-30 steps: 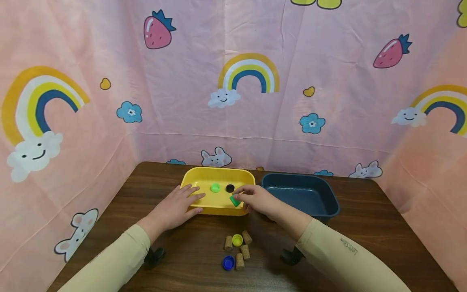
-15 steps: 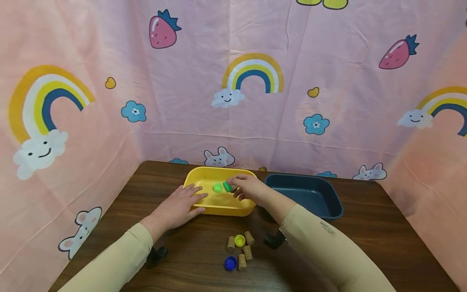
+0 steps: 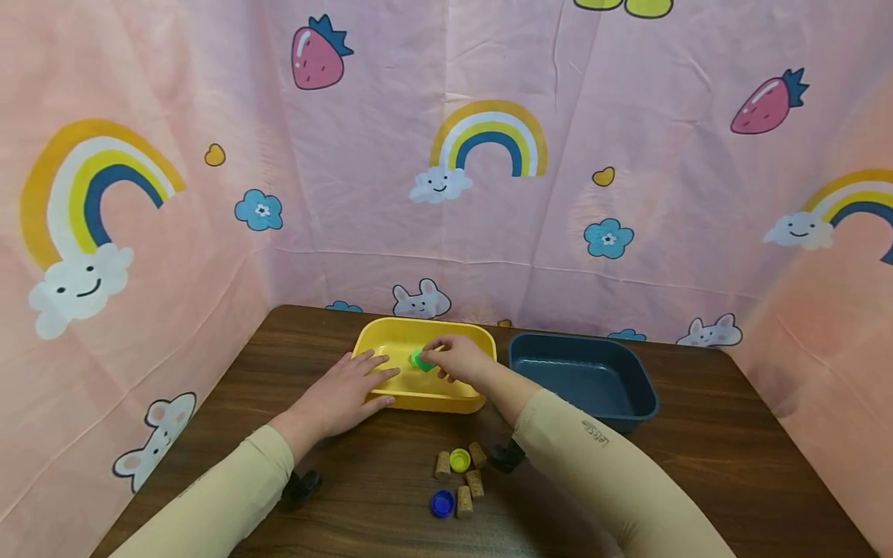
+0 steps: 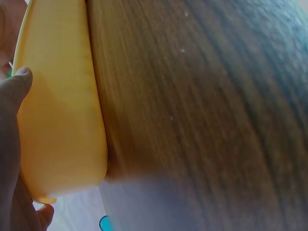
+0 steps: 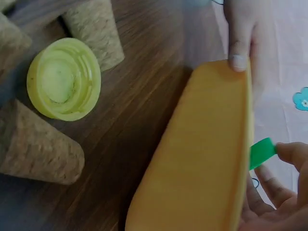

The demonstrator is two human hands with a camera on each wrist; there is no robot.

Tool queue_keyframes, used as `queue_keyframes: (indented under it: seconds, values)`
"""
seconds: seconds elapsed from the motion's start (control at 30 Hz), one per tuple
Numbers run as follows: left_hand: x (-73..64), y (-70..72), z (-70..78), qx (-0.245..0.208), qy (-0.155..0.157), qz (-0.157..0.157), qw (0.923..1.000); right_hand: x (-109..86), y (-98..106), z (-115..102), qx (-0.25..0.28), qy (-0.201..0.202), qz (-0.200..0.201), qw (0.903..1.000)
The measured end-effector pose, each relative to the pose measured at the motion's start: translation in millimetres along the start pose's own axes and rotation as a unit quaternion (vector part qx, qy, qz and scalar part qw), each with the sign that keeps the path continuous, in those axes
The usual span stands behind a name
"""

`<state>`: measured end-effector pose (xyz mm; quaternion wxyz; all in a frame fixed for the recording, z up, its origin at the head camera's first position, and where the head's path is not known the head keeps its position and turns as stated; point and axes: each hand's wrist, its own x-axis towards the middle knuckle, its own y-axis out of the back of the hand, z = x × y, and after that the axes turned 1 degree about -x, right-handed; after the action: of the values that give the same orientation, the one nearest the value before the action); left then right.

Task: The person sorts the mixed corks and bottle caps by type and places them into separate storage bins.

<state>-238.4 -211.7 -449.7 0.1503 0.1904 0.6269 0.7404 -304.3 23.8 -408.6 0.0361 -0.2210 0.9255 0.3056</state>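
My right hand pinches a green bottle cap between thumb and fingers, over the inside of the yellow bin. A lighter green cap lies in the bin, close to the held one and partly covered by it in the head view. My left hand rests on the bin's left front corner with its fingers spread over the rim. In the left wrist view its thumb lies at the rim of the bin.
A dark blue bin stands right of the yellow one. In front lie several corks, a yellow cap and a blue cap on the wooden table. A patterned cloth hangs behind.
My right hand has moved left over the yellow bin with the green cap, toward the lighter green cap. The black cap is now hidden by this hand. The left hand stays on the rim.
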Motion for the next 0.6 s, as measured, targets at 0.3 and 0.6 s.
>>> queue_keyframes:
  seconds: [0.3, 0.6]
  values:
    - [0.1, -1.9, -1.0, 0.002, -0.002, 0.002, 1.0, 16.8, -22.5, 3.8, -0.263, 0.029, 0.042, 0.9633]
    - [-1.0, -1.5, -1.0, -0.001, -0.002, 0.005, 1.0, 16.8, -33.4, -1.9, -0.329, 0.042, 0.026, 0.9431]
